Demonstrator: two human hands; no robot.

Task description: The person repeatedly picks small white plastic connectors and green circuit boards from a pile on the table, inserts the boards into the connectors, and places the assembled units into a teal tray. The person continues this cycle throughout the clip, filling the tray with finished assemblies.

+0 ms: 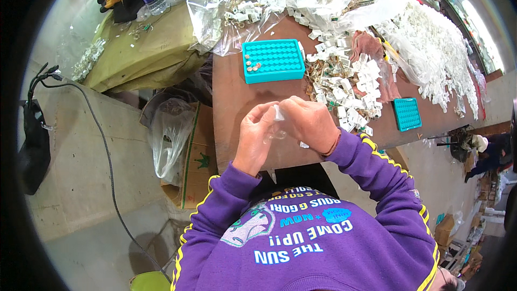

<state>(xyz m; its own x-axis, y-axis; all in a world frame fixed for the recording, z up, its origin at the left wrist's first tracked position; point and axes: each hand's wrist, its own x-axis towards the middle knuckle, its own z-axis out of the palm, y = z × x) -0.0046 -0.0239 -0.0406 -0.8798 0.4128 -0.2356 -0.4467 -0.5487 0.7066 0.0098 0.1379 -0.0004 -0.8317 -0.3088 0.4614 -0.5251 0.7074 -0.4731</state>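
both hands meet over the near edge of the brown table [231, 102]: the left hand [256, 137] and right hand [307, 124] pinch a small clear plastic packet [278, 114] between fingertips, seemingly opening it. its contents likely belong in the teal plastic grid tray [273, 60] just beyond, which calls for a careful tip-out.

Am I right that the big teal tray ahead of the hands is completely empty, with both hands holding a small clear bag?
Not quite. The head view shows the big teal tray has a few small pieces in its left corner. The rest stands: the left hand and right hand hold a small clear bag.
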